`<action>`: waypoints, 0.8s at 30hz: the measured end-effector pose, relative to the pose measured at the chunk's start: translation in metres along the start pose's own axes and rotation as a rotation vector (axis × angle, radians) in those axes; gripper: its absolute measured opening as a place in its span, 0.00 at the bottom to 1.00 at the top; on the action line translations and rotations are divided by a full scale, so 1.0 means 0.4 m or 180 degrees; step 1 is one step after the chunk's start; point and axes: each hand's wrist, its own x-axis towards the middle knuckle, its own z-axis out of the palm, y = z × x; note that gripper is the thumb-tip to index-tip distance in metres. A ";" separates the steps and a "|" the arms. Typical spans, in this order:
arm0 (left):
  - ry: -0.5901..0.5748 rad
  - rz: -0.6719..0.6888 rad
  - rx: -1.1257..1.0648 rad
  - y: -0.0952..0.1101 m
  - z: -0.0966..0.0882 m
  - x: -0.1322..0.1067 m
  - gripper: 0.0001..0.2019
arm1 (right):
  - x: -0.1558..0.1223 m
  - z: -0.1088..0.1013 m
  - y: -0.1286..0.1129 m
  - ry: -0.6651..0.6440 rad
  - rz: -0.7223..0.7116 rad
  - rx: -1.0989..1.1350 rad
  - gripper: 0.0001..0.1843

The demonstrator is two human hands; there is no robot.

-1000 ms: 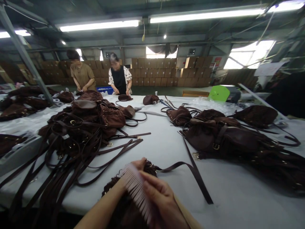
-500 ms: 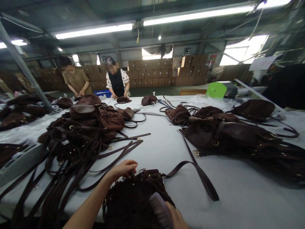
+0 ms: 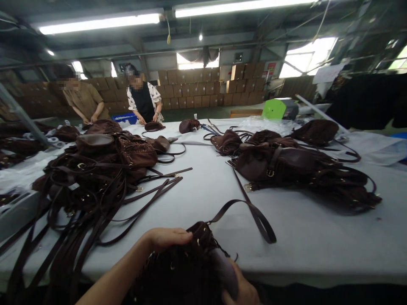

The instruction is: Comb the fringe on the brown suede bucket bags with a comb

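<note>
A dark brown fringed handbag (image 3: 178, 271) is at the table's front edge, right before me. My left hand (image 3: 167, 238) grips its upper rim, with the thumb lying along the edge and the other fingers hidden behind. In my right hand (image 3: 244, 286) is a pale purple brush (image 3: 225, 263), held against the bag's right side; its bristles are turned out of sight. The bag's strap (image 3: 254, 209) runs from the rim and curls on the white tabletop to the right.
A heap of brown bags (image 3: 95, 169) with trailing straps lies left, another pile of bags (image 3: 286, 163) right. Behind are a green machine (image 3: 274, 109) and stacked cartons (image 3: 190, 84). Two people, one in a tan shirt (image 3: 83, 101), one in a black apron (image 3: 145, 101), stand across the table.
My left hand has moved right along the bag's rim. The brush has turned from bristles showing to its back showing, at the bag's right side. The camera view has shifted.
</note>
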 end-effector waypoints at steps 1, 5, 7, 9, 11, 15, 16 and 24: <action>-0.0023 -0.0013 -0.0096 0.004 0.018 0.008 0.32 | 0.010 -0.008 -0.010 -0.0086 -0.0187 0.0082 0.29; 0.0322 -0.0217 -0.0443 0.044 0.064 0.024 0.23 | 0.052 -0.058 -0.049 -0.0253 -0.0873 0.0173 0.26; 0.0554 -0.0053 -0.0614 0.072 0.061 0.008 0.20 | 0.067 -0.100 -0.073 -0.0243 -0.1021 0.0173 0.25; 0.0761 0.0283 -0.0714 0.101 0.049 -0.028 0.19 | 0.077 -0.155 -0.105 -0.0246 -0.0965 0.0186 0.21; 0.0839 0.0527 -0.0856 0.126 0.043 -0.072 0.22 | 0.086 -0.215 -0.148 -0.0171 -0.0636 0.0219 0.17; 0.0511 0.0650 -0.0900 0.151 0.070 -0.123 0.34 | 0.125 -0.307 -0.269 -0.0086 -0.0826 0.0371 0.15; 0.0487 0.0672 -0.0782 0.151 0.082 -0.123 0.37 | 0.139 -0.324 -0.302 -0.0142 -0.1099 0.0351 0.14; 0.0152 0.1085 -0.0807 0.138 0.169 -0.083 0.46 | 0.217 -0.386 -0.444 0.0596 -0.1505 -0.0007 0.14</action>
